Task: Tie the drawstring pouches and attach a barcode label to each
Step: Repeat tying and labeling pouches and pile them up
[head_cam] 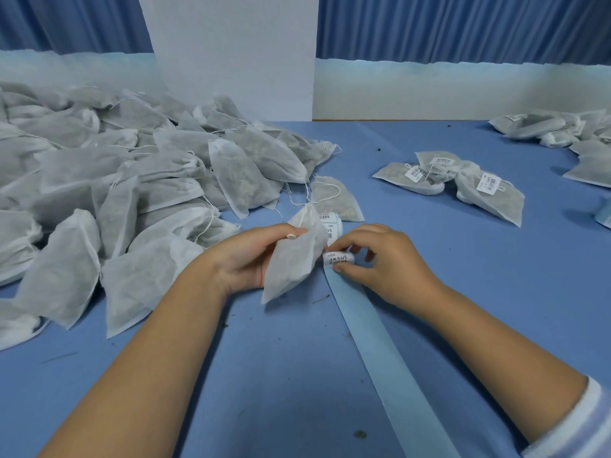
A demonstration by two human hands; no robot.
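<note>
My worktop point(429, 259) is covered in blue cloth. A big heap of pouches point(115, 180) fills its left side, up into the upper left of the frame. A small cluster of labelled pouches point(463, 183) lies right of centre, and more pouches point(545, 127) lie at the upper right. A pale blue strip point(380, 352) runs from the centre to the bottom edge. Dark crumbs point(360, 434) are scattered about.

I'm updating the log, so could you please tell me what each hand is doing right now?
Left hand: closed, holding a pouch.
Right hand: closed, pinching a barcode label at the end of the blue strip.
</note>
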